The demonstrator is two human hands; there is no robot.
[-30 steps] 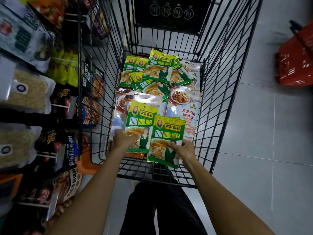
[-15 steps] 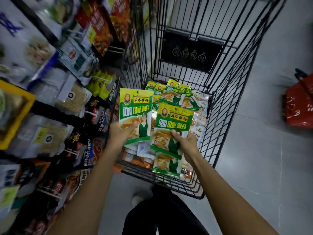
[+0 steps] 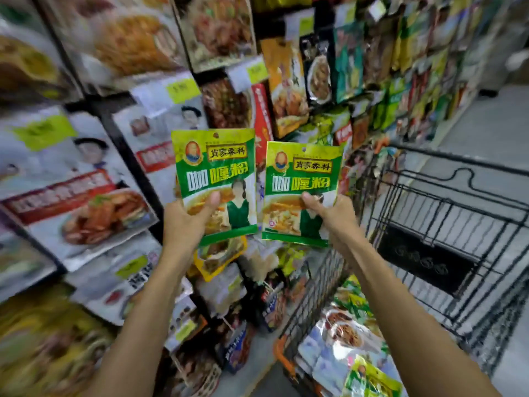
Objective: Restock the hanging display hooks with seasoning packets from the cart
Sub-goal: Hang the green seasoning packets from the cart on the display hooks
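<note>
My left hand (image 3: 186, 222) grips a green curry seasoning packet (image 3: 216, 170) by its lower left part, thumb across the front. My right hand (image 3: 332, 216) pinches a second matching green packet (image 3: 300, 181) near its lower right side. Both packets are held upright, side by side, at chest height in front of the hanging display (image 3: 257, 90). The black wire cart (image 3: 429, 213) stands at the lower right, with more seasoning packets (image 3: 343, 339) lying in it.
The display wall fills the left and the top of the view, packed with hanging bags and yellow price tags (image 3: 183, 88). Grey tiled floor (image 3: 492, 124) runs along the aisle at the right, beyond the cart.
Both hands have lifted the two green packets out of the cart and raised them in front of the display. The view has swung up and left from the cart to the shelves.
</note>
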